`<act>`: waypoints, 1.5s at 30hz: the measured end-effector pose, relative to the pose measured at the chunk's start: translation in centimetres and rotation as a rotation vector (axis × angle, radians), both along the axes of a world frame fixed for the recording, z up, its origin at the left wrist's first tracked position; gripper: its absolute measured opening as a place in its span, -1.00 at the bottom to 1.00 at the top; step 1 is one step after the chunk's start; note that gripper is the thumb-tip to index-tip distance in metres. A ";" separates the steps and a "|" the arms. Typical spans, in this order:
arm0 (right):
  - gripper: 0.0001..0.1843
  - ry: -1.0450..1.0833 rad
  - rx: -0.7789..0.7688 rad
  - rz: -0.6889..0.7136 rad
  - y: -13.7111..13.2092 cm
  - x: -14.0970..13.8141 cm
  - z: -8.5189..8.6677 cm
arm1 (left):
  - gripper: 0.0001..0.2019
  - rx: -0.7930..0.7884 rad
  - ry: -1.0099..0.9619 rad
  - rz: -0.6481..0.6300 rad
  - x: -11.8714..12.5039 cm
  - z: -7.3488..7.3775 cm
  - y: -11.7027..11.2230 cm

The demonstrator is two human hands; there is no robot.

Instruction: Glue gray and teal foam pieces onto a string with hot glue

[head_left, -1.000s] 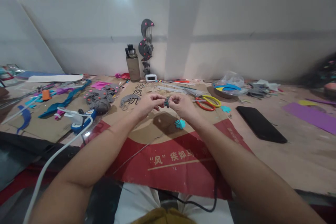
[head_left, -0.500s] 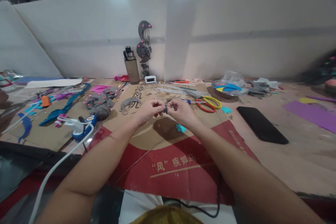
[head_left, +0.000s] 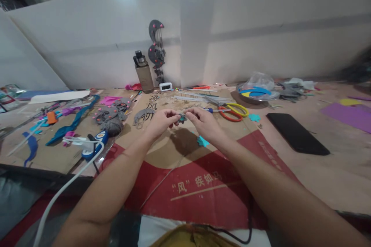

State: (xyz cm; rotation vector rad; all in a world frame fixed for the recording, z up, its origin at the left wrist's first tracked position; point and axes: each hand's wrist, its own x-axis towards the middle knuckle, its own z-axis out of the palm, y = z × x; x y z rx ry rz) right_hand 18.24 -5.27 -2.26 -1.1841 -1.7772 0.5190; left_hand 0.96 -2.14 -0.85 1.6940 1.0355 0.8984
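Above the cardboard sheet [head_left: 203,197], both hands meet around a small dark grey and teal piece [head_left: 182,118] whose exact kind I cannot make out. My left hand [head_left: 164,122] pinches it from the left side, thumb against fingers. On its other side, my right hand [head_left: 204,122] has its fingertips closed on the piece's edge. A pale grey strand [head_left: 160,188] crosses the cardboard below; whether it joins the piece is unclear. Just under my right hand lies a teal flower-shaped cutout [head_left: 203,141]. Scissors [head_left: 232,112] with red and yellow handles rest beyond that hand.
A black phone [head_left: 297,133] lies at the right. Grey yarn [head_left: 113,125] and a blue glue gun-like tool [head_left: 95,146] with a white cord are at the left. A bottle [head_left: 144,75] and a hanging grey crescent ornament [head_left: 156,46] stand near the white partition.
The view has shifted slightly. More of the small piece, with its teal part, shows between the fingertips, and the hands are slightly farther apart.
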 end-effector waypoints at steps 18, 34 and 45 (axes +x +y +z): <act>-0.86 -0.147 -0.038 -0.064 -0.2 0.4 0.7 | -0.69 -0.136 0.015 -0.184 -0.4 0.8 -0.4; -0.80 -0.139 0.059 -0.014 -0.9 -0.9 -0.4 | -0.93 0.394 0.210 0.270 -0.8 0.1 0.6; -0.74 -0.248 0.134 -0.287 -0.2 2.1 1.5 | -0.83 0.015 -0.465 0.310 -2.2 0.0 2.8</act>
